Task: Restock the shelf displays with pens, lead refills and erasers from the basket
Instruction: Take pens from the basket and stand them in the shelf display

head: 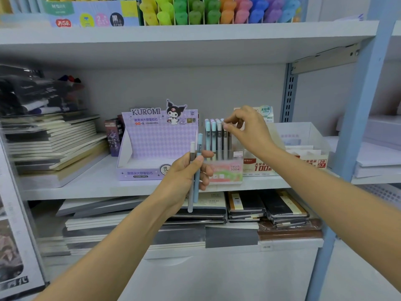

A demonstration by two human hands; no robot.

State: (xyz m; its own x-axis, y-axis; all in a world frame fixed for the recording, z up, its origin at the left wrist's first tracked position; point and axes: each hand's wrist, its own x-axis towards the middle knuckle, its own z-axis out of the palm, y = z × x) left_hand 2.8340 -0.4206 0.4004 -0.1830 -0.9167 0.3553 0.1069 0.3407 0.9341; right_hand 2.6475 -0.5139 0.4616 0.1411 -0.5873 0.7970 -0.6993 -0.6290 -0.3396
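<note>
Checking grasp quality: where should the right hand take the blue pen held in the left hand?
Pinch the blue pen at its free top end, coming from the right: it stands upright, the left hand wraps its middle, and the grey pen flanks its left.

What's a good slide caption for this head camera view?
Right hand pinches a tube in the Fruit Soda display; left hand holds two more tubes near the Kuromi box.

Blurred notebook stack (pixel 54 144), highlighters (pixel 217 11) cut by top edge, pens (pixel 213 137) half hidden in box (pixel 226 173)
</note>
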